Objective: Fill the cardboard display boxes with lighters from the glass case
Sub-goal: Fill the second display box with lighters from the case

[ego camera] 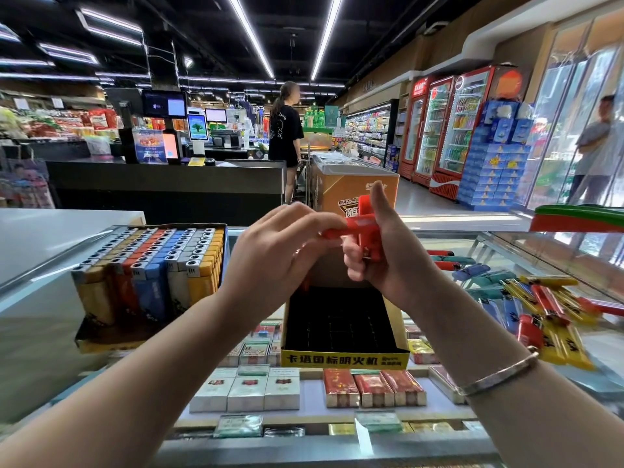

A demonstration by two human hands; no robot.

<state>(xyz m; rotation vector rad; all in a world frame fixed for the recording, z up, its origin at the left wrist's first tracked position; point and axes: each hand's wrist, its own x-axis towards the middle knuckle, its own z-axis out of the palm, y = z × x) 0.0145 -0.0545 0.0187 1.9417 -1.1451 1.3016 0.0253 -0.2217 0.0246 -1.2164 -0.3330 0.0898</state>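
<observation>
Hands together above empty display box (344, 358): left hand (280, 251), right hand (388, 251) gripping red lighters (366, 219).

Below the hands: the empty display box (344, 327) stands open-topped on the glass counter (439, 238), its dark grid unblocked.
Left of the left hand (277, 251): the full display box (148, 282) of upright lighters stands as a wall; a gap of bare glass lies between the boxes.
Right of the right hand (388, 255): loose lighters (540, 309) litter the glass.
Behind the hands: the box's raised back flap (358, 194) blocks the way forward.
</observation>
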